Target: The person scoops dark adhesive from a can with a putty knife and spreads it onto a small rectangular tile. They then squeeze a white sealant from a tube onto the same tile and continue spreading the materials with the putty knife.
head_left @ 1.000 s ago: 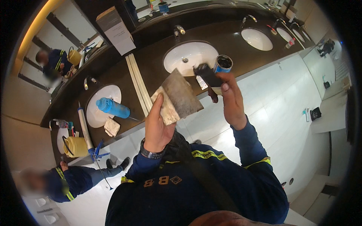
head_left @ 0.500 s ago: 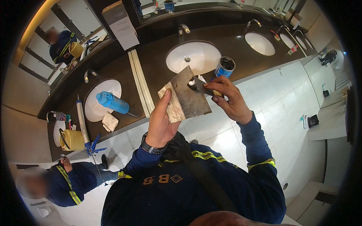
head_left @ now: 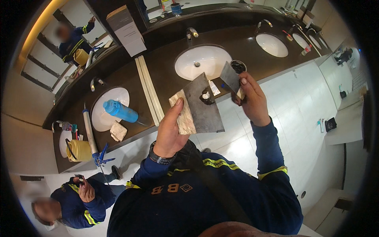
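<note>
My left hand (head_left: 169,132) grips a wide flat metal plate (head_left: 202,116) by its pale, wood-like edge strip, thumb on top. Near the plate's right side lies a dab of dark paste (head_left: 206,97) with a white blob on it. Pinched in my right hand (head_left: 253,100) is a putty knife (head_left: 230,78), its grey blade raised to the right of the plate, apart from it. Dark smears mark those fingertips. Behind the blade, an opened tin (head_left: 239,66) of dark paste stands on the counter, partly hidden. A white tube (head_left: 214,88) lies beyond the plate.
The dark counter (head_left: 158,55) carries several white basins (head_left: 203,59), a blue bottle (head_left: 120,110), a folded cloth (head_left: 118,130), pale strips (head_left: 149,91), a caulking gun (head_left: 90,130) and a yellow bucket (head_left: 80,150). A co-worker (head_left: 85,197) is at lower left.
My right hand has lifted the putty knife off the paste and moved it right and up, turning the blade. The plate has shifted slightly down. The co-worker's hands have risen.
</note>
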A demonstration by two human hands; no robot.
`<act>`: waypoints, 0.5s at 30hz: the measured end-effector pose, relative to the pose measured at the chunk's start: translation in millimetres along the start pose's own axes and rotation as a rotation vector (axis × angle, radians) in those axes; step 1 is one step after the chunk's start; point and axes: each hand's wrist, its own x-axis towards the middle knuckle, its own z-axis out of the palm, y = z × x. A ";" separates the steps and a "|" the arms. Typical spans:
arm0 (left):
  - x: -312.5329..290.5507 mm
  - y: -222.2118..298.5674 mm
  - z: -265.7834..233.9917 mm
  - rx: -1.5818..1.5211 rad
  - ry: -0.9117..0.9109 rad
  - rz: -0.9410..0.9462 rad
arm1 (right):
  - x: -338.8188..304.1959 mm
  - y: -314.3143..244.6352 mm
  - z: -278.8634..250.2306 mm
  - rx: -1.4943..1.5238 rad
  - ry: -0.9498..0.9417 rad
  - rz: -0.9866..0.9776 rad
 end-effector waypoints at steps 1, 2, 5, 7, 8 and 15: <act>0.8 -4.4 -1.0 -0.004 0.003 0.000 | 2.1 -0.8 6.2 0.086 -0.064 0.053; 1.7 -8.2 1.6 -0.002 0.016 -0.005 | 3.6 4.5 6.3 0.239 -0.266 0.082; 5.2 -19.6 10.4 0.016 0.036 -0.025 | 1.0 18.5 18.6 0.327 -0.332 0.202; 7.6 -21.5 14.0 -0.003 0.036 -0.048 | -0.1 28.2 21.8 0.322 -0.275 0.216; 8.5 -22.1 14.7 -0.012 0.036 -0.060 | -0.4 32.3 20.6 0.318 -0.255 0.219; 6.7 -20.3 13.4 0.047 0.098 -0.033 | 2.0 42.7 10.9 0.262 -0.243 0.275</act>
